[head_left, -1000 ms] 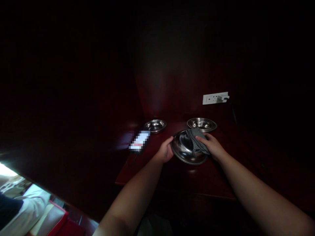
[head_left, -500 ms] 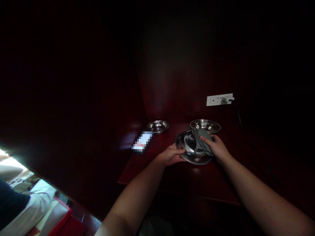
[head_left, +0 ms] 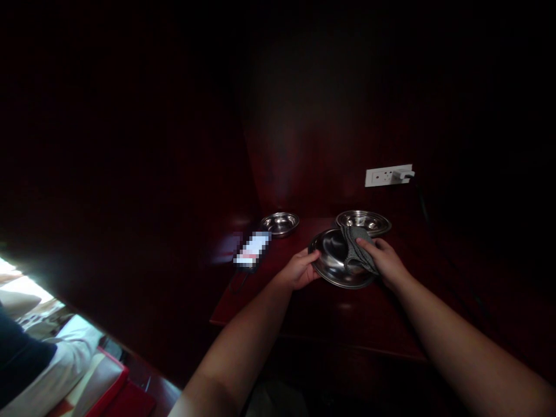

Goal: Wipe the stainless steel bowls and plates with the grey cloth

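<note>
A shiny round metal plate (head_left: pixel 332 260) is held tilted above the dark red table (head_left: pixel 278 313). My left hand (head_left: pixel 303 269) grips its left rim, thumb on the top side and fingers underneath. A grey cloth (head_left: pixel 358 249) lies over the plate's right side, and my right hand (head_left: pixel 384 260) is closed on it, thumb on top; the fingers beneath are hidden. Just behind the plate rests a stack of metal dishes (head_left: pixel 364 221), partly covered by the cloth. A smaller metal bowl (head_left: pixel 280 223) stands farther left on the table.
A phone (head_left: pixel 252 250) with a blurred screen lies left of the bowl, a thin cord beside it. On the back wall is a white socket (head_left: pixel 388 175) with a plug and cable. A dark panel (head_left: pixel 130 231) rises at left; beyond it, a person's sleeve (head_left: pixel 26 359) shows.
The left thumb has slid back toward the plate's left rim. The plate and cloth have shifted only slightly, with both hands keeping their hold.
</note>
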Tool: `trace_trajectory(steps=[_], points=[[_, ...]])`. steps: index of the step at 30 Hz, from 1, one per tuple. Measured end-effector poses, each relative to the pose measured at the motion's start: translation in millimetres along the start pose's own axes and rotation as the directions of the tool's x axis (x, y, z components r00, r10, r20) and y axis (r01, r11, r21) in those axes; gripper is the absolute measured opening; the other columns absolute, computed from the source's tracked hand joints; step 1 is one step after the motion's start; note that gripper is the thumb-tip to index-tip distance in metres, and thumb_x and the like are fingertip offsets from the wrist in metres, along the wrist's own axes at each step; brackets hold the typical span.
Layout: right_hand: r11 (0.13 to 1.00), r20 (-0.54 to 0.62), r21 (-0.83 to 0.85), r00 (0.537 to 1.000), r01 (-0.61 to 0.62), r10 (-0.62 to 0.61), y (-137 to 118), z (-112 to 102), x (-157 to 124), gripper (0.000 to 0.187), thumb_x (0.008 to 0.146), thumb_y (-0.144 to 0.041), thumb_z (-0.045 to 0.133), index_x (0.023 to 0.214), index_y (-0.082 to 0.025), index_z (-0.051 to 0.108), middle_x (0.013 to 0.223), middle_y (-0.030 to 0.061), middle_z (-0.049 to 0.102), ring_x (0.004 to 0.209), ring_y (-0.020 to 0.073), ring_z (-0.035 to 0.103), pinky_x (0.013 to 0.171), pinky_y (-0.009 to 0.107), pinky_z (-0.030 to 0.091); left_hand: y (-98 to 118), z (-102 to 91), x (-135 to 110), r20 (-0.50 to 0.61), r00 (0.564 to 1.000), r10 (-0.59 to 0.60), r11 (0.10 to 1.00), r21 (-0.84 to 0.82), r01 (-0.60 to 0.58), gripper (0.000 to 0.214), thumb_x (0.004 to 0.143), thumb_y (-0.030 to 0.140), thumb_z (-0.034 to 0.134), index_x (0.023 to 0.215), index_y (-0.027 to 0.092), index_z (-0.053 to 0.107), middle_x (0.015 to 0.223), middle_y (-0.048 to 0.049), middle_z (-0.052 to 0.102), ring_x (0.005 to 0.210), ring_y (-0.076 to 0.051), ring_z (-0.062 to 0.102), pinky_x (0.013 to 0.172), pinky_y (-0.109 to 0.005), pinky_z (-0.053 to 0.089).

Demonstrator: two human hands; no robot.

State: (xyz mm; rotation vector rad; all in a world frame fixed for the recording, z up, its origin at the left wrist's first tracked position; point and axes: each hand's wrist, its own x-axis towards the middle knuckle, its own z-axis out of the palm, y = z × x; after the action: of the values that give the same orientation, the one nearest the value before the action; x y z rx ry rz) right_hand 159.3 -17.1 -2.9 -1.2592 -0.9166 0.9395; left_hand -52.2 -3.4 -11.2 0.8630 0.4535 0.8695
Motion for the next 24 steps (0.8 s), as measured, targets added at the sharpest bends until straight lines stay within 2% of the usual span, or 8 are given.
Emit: trace_trajectory(steps=[7, 13, 18, 22, 24], points=[[0.995, 0.051, 0.096, 0.999, -0.008, 0.003, -3.1, 0.7, -4.3, 0.033, 0.059, -0.045, 0.072, 0.076, -0.020, 0.057, 0.067, 0.0012, 0.066, 0.057, 0.0157, 0.061, 0.053, 0.027, 0.050, -0.5, -5.0, 0.3, 0.008, 1.000, -0.016, 1.000, -0.024, 0.016, 0.025, 0.074, 0.024, 0.062, 0.096, 0.016, 0.055, 0.080, -0.0045, 0.066, 0.069, -0.015, 0.063, 0.067, -0.029, 0.048], [0.985, 0.138, 0.168, 0.990, -0.036, 0.012, -6.0, 1.2, -8.9, 0.029, 0.060, -0.040, 0.072, 0.078, -0.020, 0.059, 0.070, 0.0012, 0.067, 0.059, 0.0153, 0.062, 0.055, 0.027, 0.051, 0.3, -9.2, -2.2, 0.033, 0.998, -0.053, 0.998, -0.020, 0.054, 0.025, 0.075, 0.025, 0.062, 0.096, 0.014, 0.057, 0.083, -0.0071, 0.067, 0.073, -0.017, 0.064, 0.071, -0.033, 0.047], [0.984, 0.174, 0.171, 0.985, -0.053, 0.023, -6.8, 1.8, -9.0, 0.029, 0.061, -0.039, 0.071, 0.080, -0.021, 0.060, 0.069, 0.0001, 0.067, 0.059, 0.0144, 0.061, 0.055, 0.025, 0.049, 0.4, -8.9, -2.8, 0.062, 0.997, -0.038, 0.998, -0.039, 0.041, 0.022, 0.078, 0.025, 0.057, 0.094, 0.010, 0.060, 0.081, -0.0086, 0.068, 0.073, -0.018, 0.064, 0.076, -0.034, 0.046], [0.981, 0.200, 0.190, 0.980, -0.047, 0.008, -8.2, 4.1, -10.2, 0.031, 0.061, -0.038, 0.072, 0.083, -0.021, 0.059, 0.073, -0.0004, 0.067, 0.063, 0.0144, 0.062, 0.059, 0.025, 0.050, 0.5, -7.0, 1.0, 0.014, 1.000, -0.003, 0.997, -0.072, 0.004, 0.021, 0.080, 0.025, 0.054, 0.093, 0.010, 0.060, 0.081, -0.0084, 0.068, 0.075, -0.017, 0.064, 0.080, -0.033, 0.046], [0.979, 0.171, 0.198, 0.985, -0.041, 0.007, -8.4, 5.1, -10.2, 0.032, 0.060, -0.038, 0.072, 0.084, -0.021, 0.058, 0.075, -0.0003, 0.067, 0.064, 0.0148, 0.063, 0.060, 0.026, 0.051, 1.1, -5.6, 3.2, -0.023, 0.999, 0.022, 0.996, -0.083, -0.024, 0.021, 0.080, 0.025, 0.054, 0.095, 0.011, 0.059, 0.083, -0.0077, 0.068, 0.077, -0.016, 0.064, 0.081, -0.031, 0.045]])
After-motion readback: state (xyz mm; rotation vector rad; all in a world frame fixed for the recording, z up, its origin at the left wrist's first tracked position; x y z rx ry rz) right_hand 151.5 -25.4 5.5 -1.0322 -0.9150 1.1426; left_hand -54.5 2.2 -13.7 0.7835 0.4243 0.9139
